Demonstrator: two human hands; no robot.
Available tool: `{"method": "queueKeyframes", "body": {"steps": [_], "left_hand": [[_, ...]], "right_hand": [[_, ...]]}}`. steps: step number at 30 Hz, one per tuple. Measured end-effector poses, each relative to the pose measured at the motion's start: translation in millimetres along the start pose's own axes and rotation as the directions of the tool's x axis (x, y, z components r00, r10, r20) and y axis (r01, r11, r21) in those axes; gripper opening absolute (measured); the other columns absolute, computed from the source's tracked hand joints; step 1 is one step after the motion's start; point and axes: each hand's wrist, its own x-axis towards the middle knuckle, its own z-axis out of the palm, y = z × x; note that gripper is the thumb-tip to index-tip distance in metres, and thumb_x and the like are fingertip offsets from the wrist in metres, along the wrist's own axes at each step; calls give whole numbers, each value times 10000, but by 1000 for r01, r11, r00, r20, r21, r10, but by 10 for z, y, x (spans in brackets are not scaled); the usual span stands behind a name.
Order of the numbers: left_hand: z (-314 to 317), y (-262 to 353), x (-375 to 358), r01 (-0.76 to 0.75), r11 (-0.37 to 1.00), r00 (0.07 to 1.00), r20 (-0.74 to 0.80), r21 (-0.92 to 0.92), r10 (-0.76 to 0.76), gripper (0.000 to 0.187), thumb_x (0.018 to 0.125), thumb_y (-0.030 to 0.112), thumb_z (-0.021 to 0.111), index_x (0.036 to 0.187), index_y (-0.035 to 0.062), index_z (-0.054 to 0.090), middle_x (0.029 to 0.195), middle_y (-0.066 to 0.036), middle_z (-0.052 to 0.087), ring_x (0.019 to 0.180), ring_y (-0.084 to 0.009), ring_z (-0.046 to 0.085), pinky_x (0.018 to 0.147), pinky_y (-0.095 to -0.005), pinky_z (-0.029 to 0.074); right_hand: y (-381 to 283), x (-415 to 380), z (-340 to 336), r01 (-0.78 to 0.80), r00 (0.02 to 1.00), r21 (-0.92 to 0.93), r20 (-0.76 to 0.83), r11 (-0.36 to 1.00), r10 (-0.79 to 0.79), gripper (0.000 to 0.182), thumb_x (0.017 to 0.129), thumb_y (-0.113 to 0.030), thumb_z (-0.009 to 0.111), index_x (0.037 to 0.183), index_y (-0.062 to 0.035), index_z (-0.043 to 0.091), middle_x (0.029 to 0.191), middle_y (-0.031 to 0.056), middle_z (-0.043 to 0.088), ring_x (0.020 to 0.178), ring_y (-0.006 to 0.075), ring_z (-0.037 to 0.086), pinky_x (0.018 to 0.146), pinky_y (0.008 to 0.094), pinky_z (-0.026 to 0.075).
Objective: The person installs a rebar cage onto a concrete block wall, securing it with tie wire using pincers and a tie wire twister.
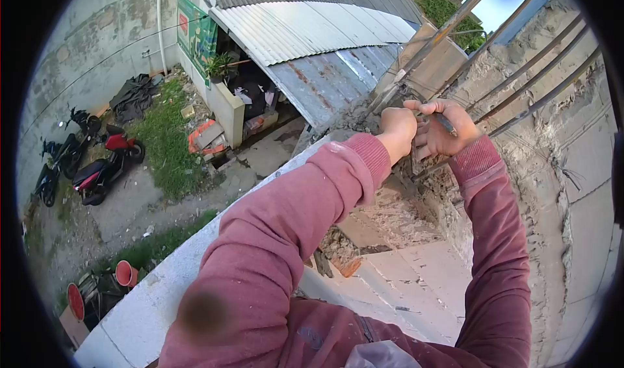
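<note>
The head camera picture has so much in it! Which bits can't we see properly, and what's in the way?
All in the head view:
- Left hand: fingertips hidden behind the hand itself.
- Dark piece at the right hand: partly covered by fingers, so I can't tell what it is.
- Upper metal rod: cut off by the top edge.
- Green banner: writing too small to read.
</note>
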Motion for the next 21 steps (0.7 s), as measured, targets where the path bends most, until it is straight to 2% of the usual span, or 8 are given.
{"method": "queueKeyframes", "body": {"steps": [2,5,6,9,10,14,17,21], "left_hand": [[48,133,-167,27,999,1000,7,30,-27,212,875,73,446,1042,20,565,890,-123,577,686,-227,595,574,-391,503],[20,57,-30,1,999,1000,-15,44,0,179,853,86,493,928,20,641,800,-102,570,635,-217,592,521,-359,496],[36,152,-157,53,998,998,15,44,-53,191,845,83,498,952,25,645,839,-119,584,602,-224,584,504,-361,490],[12,94,-95,22,1000,999,29,21,-23,199,839,82,499,959,18,644,860,-129,598,562,-225,578,466,-360,470],[-19,50,13,-84,984,995,63,155,75,201,837,73,479,931,-16,634,839,-135,609,541,-219,566,448,-367,447],[-36,2,23,-84,996,996,18,12,84,188,825,59,464,848,-34,625,767,-117,609,521,-200,535,456,-368,403],[-133,-94,188,-70,996,996,49,-56,73,167,815,70,496,837,-29,629,771,-105,610,554,-185,543,470,-357,394],[-230,-95,335,-190,980,967,182,52,178,159,816,86,510,844,-39,605,753,-96,595,564,-177,547,482,-345,413]], "right_hand": [[-2,-23,18,17,1000,31,4,999,-17,375,817,-194,478,1172,-85,421,1200,229,418,971,441,523,785,669,410],[79,23,-43,48,999,19,14,999,-48,426,828,-208,493,1213,-48,408,1136,281,492,959,452,546,779,617,446],[70,20,-76,8,1000,58,-18,998,-7,384,829,-194,495,1174,-43,420,1099,248,519,921,405,573,753,572,475],[106,32,-65,59,997,-74,-38,996,-62,332,838,-179,483,1134,-39,425,1047,197,546,862,328,596,727,498,504],[118,19,-63,84,994,-100,-59,991,-90,282,849,-168,474,1101,-46,434,967,142,571,790,257,600,686,415,518],[95,-35,48,123,981,-116,-138,986,-139,160,827,-120,479,970,-48,477,830,113,575,659,235,595,577,360,514],[103,7,-50,92,992,-76,-78,993,-98,229,852,-175,481,1040,-44,487,899,119,588,730,229,594,653,365,511],[-24,36,-89,14,1000,-47,-24,999,-15,238,854,-184,464,1026,-21,494,907,139,589,739,250,590,677,376,513]]}}
